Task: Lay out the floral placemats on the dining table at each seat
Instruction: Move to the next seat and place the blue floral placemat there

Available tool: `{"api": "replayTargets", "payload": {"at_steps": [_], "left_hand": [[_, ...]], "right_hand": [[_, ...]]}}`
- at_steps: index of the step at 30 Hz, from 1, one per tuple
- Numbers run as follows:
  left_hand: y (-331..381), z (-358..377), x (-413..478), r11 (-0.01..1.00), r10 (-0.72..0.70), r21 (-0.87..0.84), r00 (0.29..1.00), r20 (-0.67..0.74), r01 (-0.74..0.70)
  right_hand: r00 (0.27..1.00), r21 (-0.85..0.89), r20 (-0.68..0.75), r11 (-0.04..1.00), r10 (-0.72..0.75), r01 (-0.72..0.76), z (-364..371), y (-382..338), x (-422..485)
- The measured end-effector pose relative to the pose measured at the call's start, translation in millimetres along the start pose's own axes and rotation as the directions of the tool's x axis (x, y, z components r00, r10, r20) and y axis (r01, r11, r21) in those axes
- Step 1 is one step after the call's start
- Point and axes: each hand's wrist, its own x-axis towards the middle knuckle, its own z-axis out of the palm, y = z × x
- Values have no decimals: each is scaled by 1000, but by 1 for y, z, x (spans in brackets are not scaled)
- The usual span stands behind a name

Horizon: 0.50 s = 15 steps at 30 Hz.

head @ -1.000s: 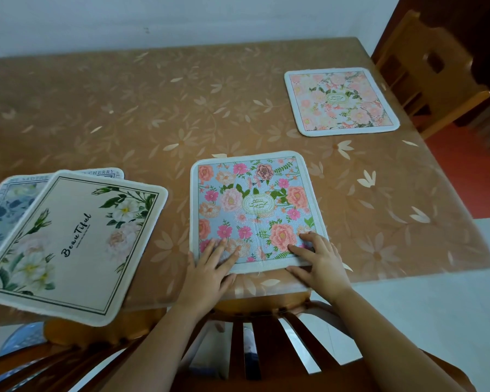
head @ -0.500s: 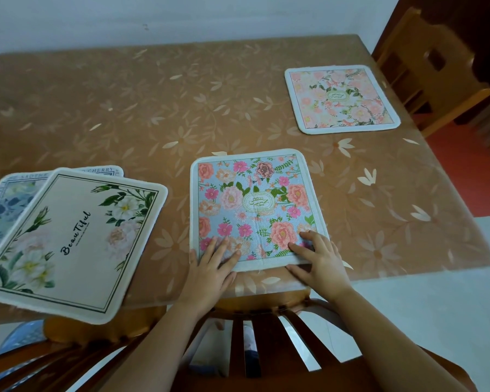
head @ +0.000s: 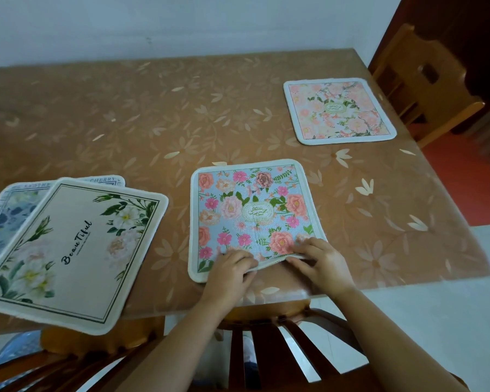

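Note:
A blue floral placemat point(head: 249, 210) lies near the front edge of the brown dining table point(head: 125, 123). My left hand point(head: 229, 270) and my right hand point(head: 320, 261) both pinch its near edge, which is lifted off the table. A pink floral placemat point(head: 338, 110) lies flat at the far right, in front of a chair. At the left, a cream placemat reading "Beautiful" point(head: 71, 250) overhangs the front edge and rests on a blue placemat point(head: 3, 216) that is mostly hidden.
A wooden chair back point(head: 266, 349) stands between me and the table, under my arms. Another wooden chair point(head: 425, 77) stands at the right side. A white wall runs behind the table. Red floor shows at the far right.
Both hands lay flat with spread fingers on the blue floral placemat's near edge; now their fingers have curled around that edge and raised it slightly.

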Motion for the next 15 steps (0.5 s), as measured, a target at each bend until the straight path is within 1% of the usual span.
{"api": "replayTargets", "payload": {"at_steps": [3, 6, 8, 11, 15], "left_hand": [[7, 0, 8, 995, -92, -53, 995, -40, 90], [1, -10, 7, 989, -120, -88, 992, -25, 117], [-8, -24, 5, 983, -145, -123, 989, -35, 139], [-20, -45, 2, 973, -180, -156, 981, -65, 168], [-26, -60, -4, 971, -200, -147, 977, -75, 187]], "right_hand": [[999, 22, 18, 999, 30, -30, -7, -2, 1], [997, 65, 61, 997, 47, -50, -14, -2, 1], [998, 93, 59, 995, 26, -32, -18, -3, 1], [1000, 155, 7, 988, -2, 1, -18, -9, 4], [996, 243, -30, 966, -79, 84, -8, -28, 15]]}}
